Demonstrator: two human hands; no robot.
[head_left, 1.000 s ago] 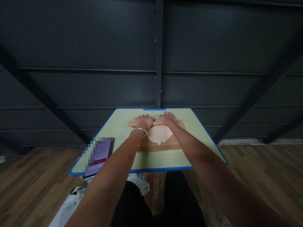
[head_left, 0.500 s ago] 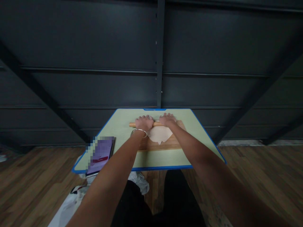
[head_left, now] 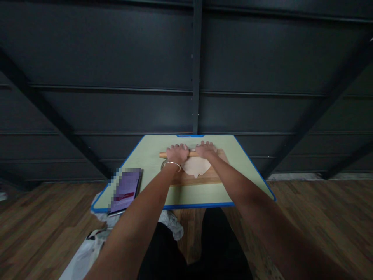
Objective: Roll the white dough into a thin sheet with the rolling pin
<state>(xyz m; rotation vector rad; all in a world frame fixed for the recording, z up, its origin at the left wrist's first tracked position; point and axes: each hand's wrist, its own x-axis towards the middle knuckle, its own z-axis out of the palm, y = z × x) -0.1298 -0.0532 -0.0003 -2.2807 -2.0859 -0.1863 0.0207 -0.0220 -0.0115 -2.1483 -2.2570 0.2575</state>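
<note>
Both hands, left hand (head_left: 176, 153) and right hand (head_left: 206, 149), press flat on the rolling pin (head_left: 192, 154) over the dough (head_left: 196, 166), its right end hidden.

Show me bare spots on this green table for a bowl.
Bare: right of the wooden board to the blue edge of the table; far left, between the end of the rolling pin and the phone. Crowded: the middle, with left hand and right hand on the pin over the dough.

Phone (head_left: 126, 190) pixelated — rolling pin (head_left: 162, 154) half-hidden

both hands (head_left: 190, 151) press rolling pin (head_left: 163, 154) on dough (head_left: 196, 166).
</note>
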